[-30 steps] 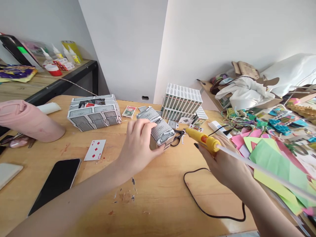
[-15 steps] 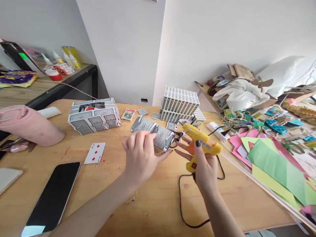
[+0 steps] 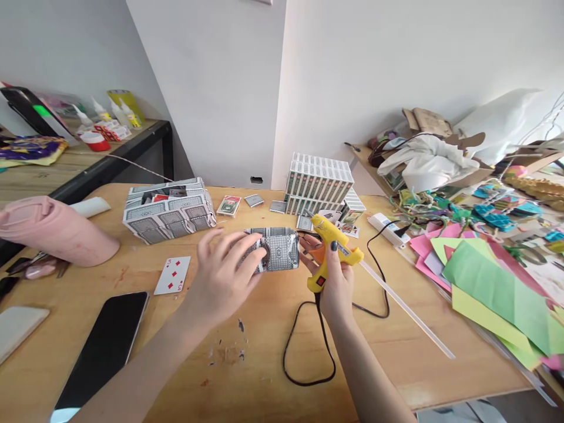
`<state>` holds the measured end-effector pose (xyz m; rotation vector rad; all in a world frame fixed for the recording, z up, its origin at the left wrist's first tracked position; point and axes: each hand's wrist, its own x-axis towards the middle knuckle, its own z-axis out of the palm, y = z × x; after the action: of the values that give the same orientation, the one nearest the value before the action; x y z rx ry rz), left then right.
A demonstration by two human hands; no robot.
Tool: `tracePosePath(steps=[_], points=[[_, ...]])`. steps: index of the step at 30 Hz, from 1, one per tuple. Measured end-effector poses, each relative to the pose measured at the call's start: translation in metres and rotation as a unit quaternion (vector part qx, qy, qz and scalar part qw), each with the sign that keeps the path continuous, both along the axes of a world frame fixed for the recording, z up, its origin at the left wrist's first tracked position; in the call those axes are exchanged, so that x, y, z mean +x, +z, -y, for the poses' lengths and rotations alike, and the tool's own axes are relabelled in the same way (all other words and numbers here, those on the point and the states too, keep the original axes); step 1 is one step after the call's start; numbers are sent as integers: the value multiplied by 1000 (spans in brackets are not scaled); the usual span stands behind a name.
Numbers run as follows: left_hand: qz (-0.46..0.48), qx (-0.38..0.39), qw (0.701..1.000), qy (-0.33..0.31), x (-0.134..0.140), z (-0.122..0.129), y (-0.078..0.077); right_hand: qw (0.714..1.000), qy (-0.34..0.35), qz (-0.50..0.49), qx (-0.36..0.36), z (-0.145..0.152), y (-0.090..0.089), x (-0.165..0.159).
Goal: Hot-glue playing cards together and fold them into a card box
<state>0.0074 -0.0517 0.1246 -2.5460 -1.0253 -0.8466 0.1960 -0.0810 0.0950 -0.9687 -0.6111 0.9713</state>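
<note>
My left hand (image 3: 224,273) is closed around a small box-like piece made of grey-backed playing cards (image 3: 281,251), held above the middle of the table. In my right hand (image 3: 335,288) is a yellow hot glue gun (image 3: 332,249), its nozzle pointing up and to the left. A long clear glue stick (image 3: 408,310) sticks out of the gun's back end. The gun's black cord (image 3: 285,352) loops over the table below. Fingers of my right hand reach behind the gun toward the right end of the card piece; whether they touch it cannot be seen.
An open-topped card box (image 3: 170,214) stands back left, near a red card pack (image 3: 229,205). Stacked card packs (image 3: 318,185) stand at the back. A phone (image 3: 103,346), a five of diamonds (image 3: 173,275) and a pink roll (image 3: 66,232) lie left. Coloured paper (image 3: 497,288) and a power strip (image 3: 388,230) lie right.
The card piece has turned from slanted to nearly level and come slightly nearer, with my left hand shifted left on it. The glue gun has moved left, bringing its glue stick into plain view.
</note>
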Motion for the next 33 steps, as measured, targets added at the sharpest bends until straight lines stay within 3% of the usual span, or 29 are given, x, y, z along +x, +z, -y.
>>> tracePosePath(steps=[3, 7, 10, 14, 16, 21, 24, 28, 33], points=[[39, 7, 999, 10, -3, 0, -16, 1000, 1, -5, 1, -5, -6, -2], [166, 51, 981, 87, 8, 7, -29, 1000, -24, -16, 2, -11, -14, -4], [243, 46, 955, 161, 24, 21, -24, 999, -30, -19, 7, -19, -20, -7], [331, -38, 926, 177, 45, 41, -16, 999, -5, 32, 14, -38, -24, -9], [371, -83, 913, 148, 50, 48, -17, 998, 23, 59, 11, -48, -25, -7], [448, -235, 863, -10, 35, 48, -20, 989, 61, 132, 18, -66, -26, -1], [394, -254, 883, -10, 14, 42, -7, 982, 54, 177, 36, -71, -25, -6], [295, -260, 918, 40, -9, 35, 12, 974, 49, 219, 42, -73, -21, -20], [244, -233, 941, 41, -19, 29, 16, 968, 37, 243, 50, -73, -19, -29]])
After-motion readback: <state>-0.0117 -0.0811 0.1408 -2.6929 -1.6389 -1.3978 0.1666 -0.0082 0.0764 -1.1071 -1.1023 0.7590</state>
